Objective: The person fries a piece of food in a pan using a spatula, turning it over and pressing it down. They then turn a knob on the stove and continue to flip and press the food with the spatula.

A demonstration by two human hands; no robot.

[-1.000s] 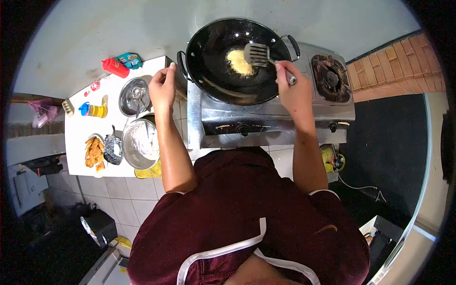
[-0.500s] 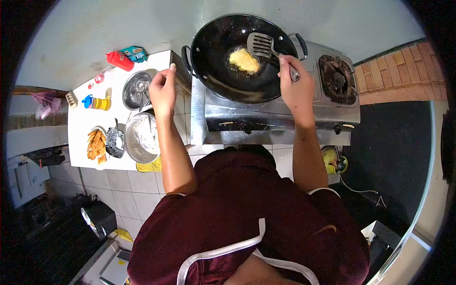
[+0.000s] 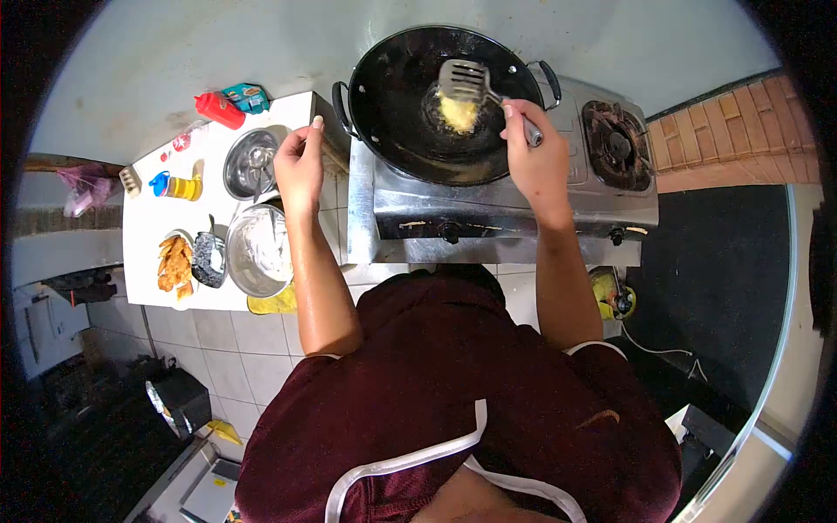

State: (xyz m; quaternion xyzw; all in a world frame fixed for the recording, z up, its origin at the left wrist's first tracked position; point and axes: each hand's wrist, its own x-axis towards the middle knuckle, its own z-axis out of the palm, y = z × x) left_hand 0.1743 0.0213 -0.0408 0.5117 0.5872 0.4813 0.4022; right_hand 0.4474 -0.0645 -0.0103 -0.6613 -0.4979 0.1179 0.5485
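Observation:
My right hand (image 3: 536,157) is closed around the handle of a slotted metal spatula (image 3: 464,80). The spatula's blade lies over the upper part of a yellow frying piece (image 3: 459,114) in the black wok (image 3: 410,157). Oil bubbles around the piece. To the left of the wok, my left hand (image 3: 300,166) is raised with thumb and fingers pinched together; whether something small is between them cannot be made out. It is beside a metal bowl (image 3: 248,166) with a utensil in it.
The wok stands on a steel stove (image 3: 410,205) with a second burner (image 3: 617,144) at right. On the white table (image 3: 144,253) are a larger bowl with white powder (image 3: 260,253), fried pieces (image 3: 175,264), a black container (image 3: 207,260), a red bottle (image 3: 220,110) and a yellow bottle (image 3: 183,187).
My right hand and the spatula have moved slightly left, and the blade now overlaps the yellow piece. The piece sits a little further right. My left hand has hardly moved.

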